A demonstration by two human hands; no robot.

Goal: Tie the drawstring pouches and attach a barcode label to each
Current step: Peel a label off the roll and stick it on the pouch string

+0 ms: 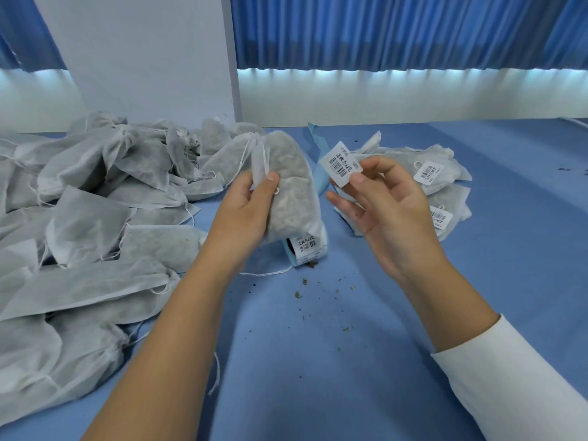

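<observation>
My left hand (246, 208) grips a white drawstring pouch (291, 192) filled with grey-green herbs, held upright above the blue table, thumb on its gathered neck. My right hand (386, 206) pinches a white barcode label (340, 165) between thumb and forefinger, just to the right of the pouch and apart from it. Behind the held pouch a roll of barcode labels (307, 248) on blue backing lies on the table.
A large heap of unlabelled pouches (79, 218) covers the table's left side. A few labelled pouches (439, 179) lie at the right, behind my right hand. Herb crumbs (305, 288) dot the blue table (318, 361). A white board (143, 58) and blue curtains stand at the back.
</observation>
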